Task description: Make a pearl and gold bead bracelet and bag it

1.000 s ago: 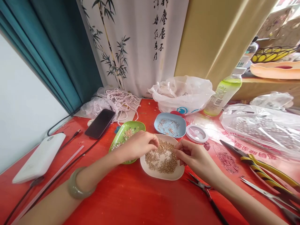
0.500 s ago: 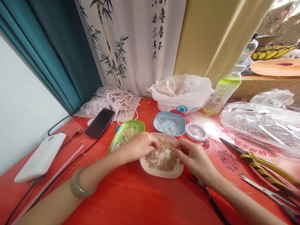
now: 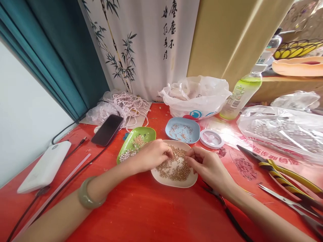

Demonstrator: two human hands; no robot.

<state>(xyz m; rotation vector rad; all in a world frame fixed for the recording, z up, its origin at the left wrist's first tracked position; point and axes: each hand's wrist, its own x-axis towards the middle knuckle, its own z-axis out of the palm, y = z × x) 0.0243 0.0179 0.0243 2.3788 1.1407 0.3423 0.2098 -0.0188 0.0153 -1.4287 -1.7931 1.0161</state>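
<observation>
Small gold beads (image 3: 174, 173) lie spread over a cream plate (image 3: 165, 182) in the middle. Over the plate's left side is my left hand (image 3: 154, 155), its fingers curled together; anything in them is too small or hidden. My right hand (image 3: 205, 163) pinches at the plate's right edge, and I cannot make out what is between thumb and forefinger. A green tray (image 3: 125, 144) with gold and pearly beads sits partly behind my left wrist. Just beyond the plate stands a blue tray (image 3: 171, 135) holding thin metal pins.
A round clear lid (image 3: 211, 138) lies right of the blue tray. Yellow-black pliers (image 3: 280, 174), scissors (image 3: 285, 200) and dark-handled pliers (image 3: 222, 203) rest at the right. A phone (image 3: 107, 129), power bank (image 3: 44, 167) and cables are left. Behind stand a plastic bag (image 3: 199, 97) and a bottle (image 3: 241, 94).
The left hand has shifted slightly right over the plate, and the right hand slightly left, so the fingertips are closer. The view has tilted down a little.
</observation>
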